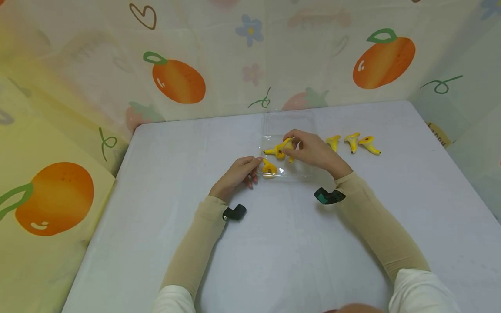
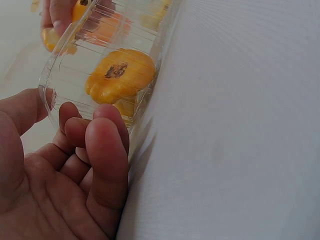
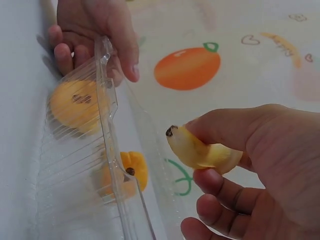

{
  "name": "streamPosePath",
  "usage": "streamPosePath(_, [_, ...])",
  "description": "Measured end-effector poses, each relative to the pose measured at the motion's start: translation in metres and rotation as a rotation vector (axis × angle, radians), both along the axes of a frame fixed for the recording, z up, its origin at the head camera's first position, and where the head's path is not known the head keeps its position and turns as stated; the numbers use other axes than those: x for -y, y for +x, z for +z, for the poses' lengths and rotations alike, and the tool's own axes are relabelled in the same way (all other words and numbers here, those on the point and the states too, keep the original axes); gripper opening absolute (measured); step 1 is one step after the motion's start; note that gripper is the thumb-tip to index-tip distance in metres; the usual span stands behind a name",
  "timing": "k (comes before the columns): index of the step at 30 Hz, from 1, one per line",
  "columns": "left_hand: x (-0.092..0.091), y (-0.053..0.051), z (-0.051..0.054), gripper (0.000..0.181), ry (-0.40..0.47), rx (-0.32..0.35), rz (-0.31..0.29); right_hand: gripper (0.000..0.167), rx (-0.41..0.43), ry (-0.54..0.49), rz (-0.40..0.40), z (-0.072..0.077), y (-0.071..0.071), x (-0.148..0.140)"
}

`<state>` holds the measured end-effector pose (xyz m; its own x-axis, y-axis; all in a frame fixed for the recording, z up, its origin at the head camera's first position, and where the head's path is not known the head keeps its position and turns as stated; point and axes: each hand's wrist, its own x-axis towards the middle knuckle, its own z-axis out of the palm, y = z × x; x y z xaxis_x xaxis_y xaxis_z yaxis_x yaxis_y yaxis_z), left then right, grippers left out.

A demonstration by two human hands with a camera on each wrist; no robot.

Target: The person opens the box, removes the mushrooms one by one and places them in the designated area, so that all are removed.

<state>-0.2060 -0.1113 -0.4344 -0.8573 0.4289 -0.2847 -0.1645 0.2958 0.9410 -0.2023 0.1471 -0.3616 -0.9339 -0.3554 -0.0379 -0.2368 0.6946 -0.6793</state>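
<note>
A clear plastic box [image 1: 301, 173] with its lid [image 1: 287, 121] folded back stands at the table's back. Inside lie yellow trumpet-shaped pieces, one [image 1: 269, 168] by the front left corner and another [image 1: 270, 151] behind it. My left hand [image 1: 239, 173] holds the box's left rim between thumb and fingers; the left wrist view shows the thumb [image 2: 30, 107] on the rim's outer side. Above the box, my right hand [image 1: 311, 150] pinches a yellow piece [image 3: 205, 152] by thumb and index finger, its dark tip pointing away from the palm.
Three more yellow pieces [image 1: 332, 142] [image 1: 352, 142] [image 1: 369, 145] lie in a row on the white table [image 1: 274, 243] right of the box. A printed curtain [image 1: 223, 48] hangs along the back edge. Dark wrist devices [image 1: 235, 213] [image 1: 329, 196] sit on both sleeves.
</note>
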Motion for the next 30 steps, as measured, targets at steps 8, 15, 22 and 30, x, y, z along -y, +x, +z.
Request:
streamPosePath(8, [0.000,-0.001,-0.001,0.044,0.006,-0.004,0.002,0.057,0.022,-0.070,-0.088,0.004,0.001,-0.005])
streamPosePath(15, [0.000,-0.001,-0.003,0.042,0.013,-0.020,-0.010,0.053,0.049,-0.097,-0.130,0.008,0.001,-0.010])
streamPosePath(22, [0.000,-0.001,-0.002,0.042,0.008,-0.033,-0.012,0.049,0.025,-0.101,-0.148,0.012,0.001,-0.014])
streamPosePath(30, [0.002,0.000,-0.003,0.041,0.011,-0.041,-0.019,0.047,0.015,-0.118,-0.149,0.014,0.002,-0.021])
